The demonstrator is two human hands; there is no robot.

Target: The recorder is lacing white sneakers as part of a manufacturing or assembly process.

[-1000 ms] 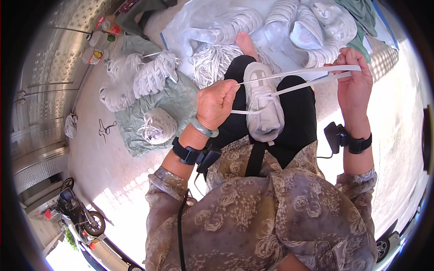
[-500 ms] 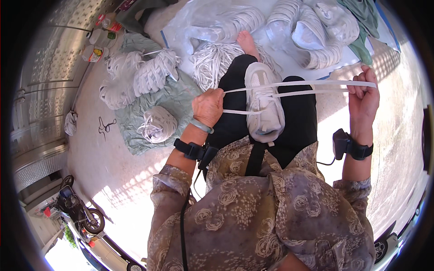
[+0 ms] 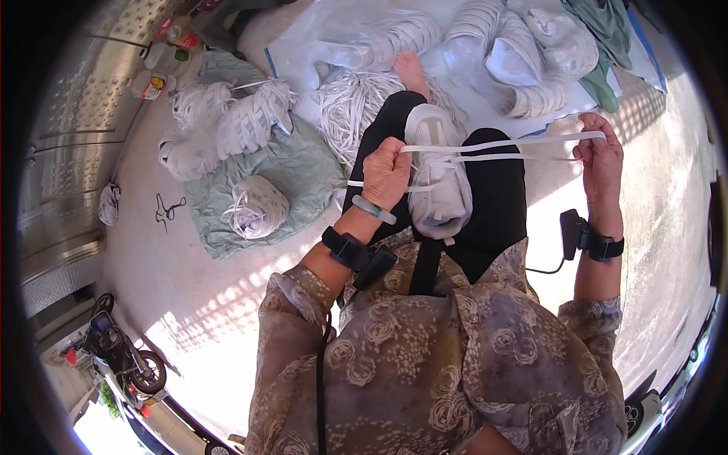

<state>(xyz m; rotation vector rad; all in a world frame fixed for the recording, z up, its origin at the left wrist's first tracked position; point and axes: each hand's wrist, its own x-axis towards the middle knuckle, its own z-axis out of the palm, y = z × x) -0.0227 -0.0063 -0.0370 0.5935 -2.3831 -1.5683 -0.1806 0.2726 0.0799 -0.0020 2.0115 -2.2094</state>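
A white sneaker rests between my thighs with its toe pointing away from me. White shoelace stretches in two strands from the shoe's left side and eyelets out to the right. My left hand is closed beside the shoe, pinching the upper strand at the shoe's left edge; another bit of lace sticks out past its left side. Well out to the right, my right hand has its fingers closed around the far ends of the strands. Both strands look taut.
A heap of loose white laces lies ahead of my knees. Rows of nested white shoes and a single shoe sit on green cloth to the left. More shoes rest on plastic sheeting ahead. A motorbike stands lower left.
My left hand has moved right, up against the shoe, and now pinches the upper strand nearer the eyelets. My right hand has shifted slightly left and still grips the lace.
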